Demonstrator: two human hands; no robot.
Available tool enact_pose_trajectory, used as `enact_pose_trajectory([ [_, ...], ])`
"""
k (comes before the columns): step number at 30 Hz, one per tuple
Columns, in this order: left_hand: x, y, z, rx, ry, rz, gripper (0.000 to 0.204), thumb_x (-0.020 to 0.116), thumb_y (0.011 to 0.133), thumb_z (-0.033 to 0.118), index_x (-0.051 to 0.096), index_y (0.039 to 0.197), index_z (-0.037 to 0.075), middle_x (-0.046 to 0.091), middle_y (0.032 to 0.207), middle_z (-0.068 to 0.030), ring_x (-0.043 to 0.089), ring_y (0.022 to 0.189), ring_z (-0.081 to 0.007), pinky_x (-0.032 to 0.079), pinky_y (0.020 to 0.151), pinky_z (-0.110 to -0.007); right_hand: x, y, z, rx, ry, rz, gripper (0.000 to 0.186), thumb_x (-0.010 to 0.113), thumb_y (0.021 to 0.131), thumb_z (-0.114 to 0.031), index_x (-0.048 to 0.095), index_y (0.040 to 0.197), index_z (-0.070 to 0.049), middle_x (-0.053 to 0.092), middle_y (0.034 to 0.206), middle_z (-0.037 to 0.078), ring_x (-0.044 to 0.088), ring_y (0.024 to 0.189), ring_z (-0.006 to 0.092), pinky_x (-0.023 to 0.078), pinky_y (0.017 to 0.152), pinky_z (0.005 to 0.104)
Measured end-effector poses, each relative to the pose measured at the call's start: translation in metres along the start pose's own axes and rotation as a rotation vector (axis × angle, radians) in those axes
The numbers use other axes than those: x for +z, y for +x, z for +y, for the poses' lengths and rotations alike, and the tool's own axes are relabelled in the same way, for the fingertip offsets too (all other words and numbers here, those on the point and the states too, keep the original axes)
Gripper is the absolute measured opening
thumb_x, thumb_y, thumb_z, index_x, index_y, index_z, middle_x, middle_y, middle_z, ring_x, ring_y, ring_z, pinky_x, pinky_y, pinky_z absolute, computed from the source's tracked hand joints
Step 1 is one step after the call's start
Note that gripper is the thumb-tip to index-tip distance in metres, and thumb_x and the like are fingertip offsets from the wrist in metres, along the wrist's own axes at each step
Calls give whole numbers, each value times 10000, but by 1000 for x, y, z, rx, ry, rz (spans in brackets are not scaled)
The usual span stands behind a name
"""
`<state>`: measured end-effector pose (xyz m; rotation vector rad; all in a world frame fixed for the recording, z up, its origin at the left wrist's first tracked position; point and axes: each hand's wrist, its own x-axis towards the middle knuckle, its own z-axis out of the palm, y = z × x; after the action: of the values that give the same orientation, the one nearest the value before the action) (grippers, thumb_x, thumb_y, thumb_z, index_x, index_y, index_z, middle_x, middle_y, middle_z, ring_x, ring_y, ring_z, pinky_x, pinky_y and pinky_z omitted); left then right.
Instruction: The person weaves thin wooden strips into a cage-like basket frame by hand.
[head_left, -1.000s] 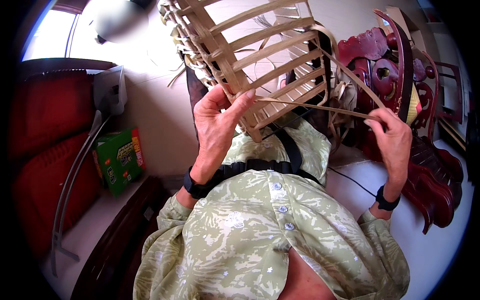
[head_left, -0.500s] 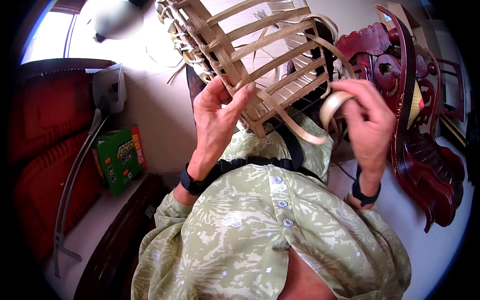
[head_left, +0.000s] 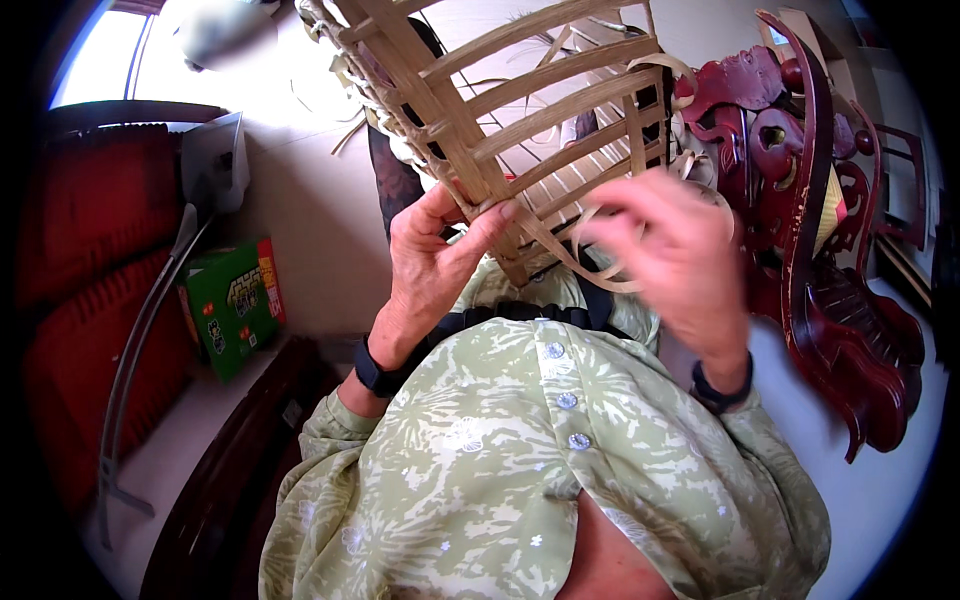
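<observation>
A tan woven frame of flat strips (head_left: 537, 121), with knotted binding along its left edge, spans the upper middle above my lap. My left hand (head_left: 430, 260) is closed on its near left corner, thumb and fingers pinching the weave. From that corner a loose looped strip (head_left: 570, 260) hangs out to the right. My right hand (head_left: 680, 275) is at this strip, its fingers smeared by motion, so I cannot tell whether they grip it.
Dark red carved wooden furniture (head_left: 800, 280) stands at the right. At the left are red cushions (head_left: 105, 320), a grey metal stand (head_left: 150, 330) and a green box (head_left: 225, 310). A window (head_left: 100, 60) is at the upper left, beside a blurred rounded object (head_left: 220, 35).
My right hand has moved leftward and inward from the right, toward the frame. The strip, taut one second ago, now hangs in loops. My left hand stays at the corner.
</observation>
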<state>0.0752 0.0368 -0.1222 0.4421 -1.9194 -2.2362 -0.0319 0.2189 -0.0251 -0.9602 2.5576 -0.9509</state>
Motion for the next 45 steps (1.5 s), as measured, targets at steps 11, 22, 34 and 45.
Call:
enact_pose_trajectory([
  [11, 0, 0, -2, -2, -66, 18, 244, 717, 895, 73, 675, 1121, -9, 717, 952, -17, 609, 863, -50, 510, 777, -228, 33, -5, 14, 521, 452, -405, 111, 744, 811, -113, 695, 875, -37, 514, 508, 42, 482, 494, 59, 381, 475, 268],
  [22, 1, 1, 6, 2, -118, 31, 272, 723, 899, 105, 666, 1142, -3, 711, 940, -21, 601, 856, -49, 499, 775, -230, 61, 8, 11, -170, 69, 195, 117, 688, 804, -22, 625, 892, -67, 675, 794, 96, 675, 693, 279, 518, 588, 359],
  [34, -2, 6, 12, -191, -68, -23, 267, 805, 816, 123, 696, 1028, 3, 723, 890, -36, 645, 819, -66, 529, 753, -248, 24, 39, 16, -136, 4, -583, 233, 567, 925, -202, 650, 888, 13, 640, 848, 210, 637, 817, 390, 505, 718, 452],
  [45, 12, 11, 13, -216, 124, 141, 185, 722, 796, 90, 708, 960, 7, 716, 808, -29, 610, 748, -53, 508, 701, -240, 43, -32, 12, 284, 449, 22, 133, 657, 907, -92, 695, 1017, -28, 690, 752, 77, 669, 658, 156, 497, 578, 280],
])
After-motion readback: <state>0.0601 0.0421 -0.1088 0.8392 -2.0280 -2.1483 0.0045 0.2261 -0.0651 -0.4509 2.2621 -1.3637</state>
